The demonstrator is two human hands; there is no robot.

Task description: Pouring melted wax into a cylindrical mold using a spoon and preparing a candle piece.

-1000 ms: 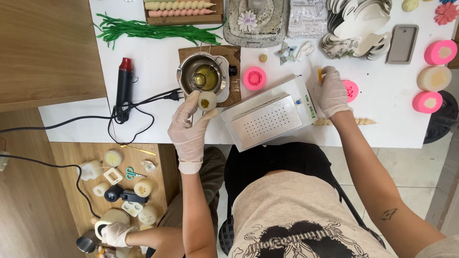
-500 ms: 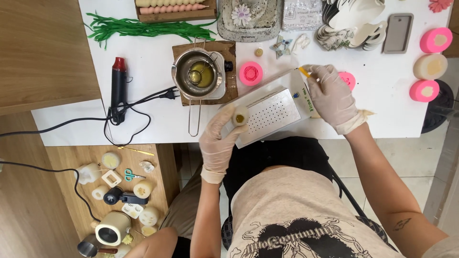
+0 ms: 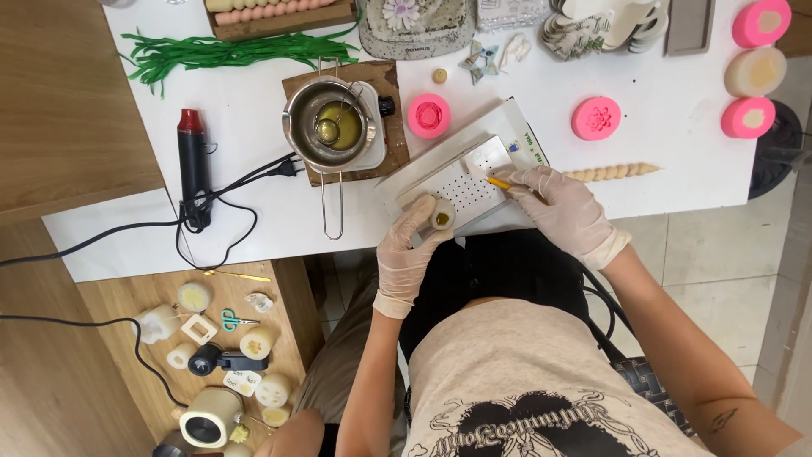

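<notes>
My gloved left hand (image 3: 409,250) holds a small round cream candle piece (image 3: 442,216) against the near edge of a white perforated board (image 3: 461,179) at the table's front. My gloved right hand (image 3: 560,210) rests on the board's right side and pinches a thin yellow stick (image 3: 498,182), whose tip lies on the board. A metal pot of melted yellow wax (image 3: 332,127) stands on a small plate over a brown mat, behind and left of the board.
Pink round moulds (image 3: 429,115) (image 3: 595,118) lie behind the board, more at the far right (image 3: 748,117). A twisted cream candle (image 3: 611,173) lies right of my hand. A black-and-red heat gun (image 3: 193,165) with cable lies left. Green strands (image 3: 222,52) lie at the back. A low wooden shelf (image 3: 216,338) holds several small items.
My left hand came away from the pot and down to the board's near edge with the small cream piece. The right hand slid lower on the board, and the view shifted closer.
</notes>
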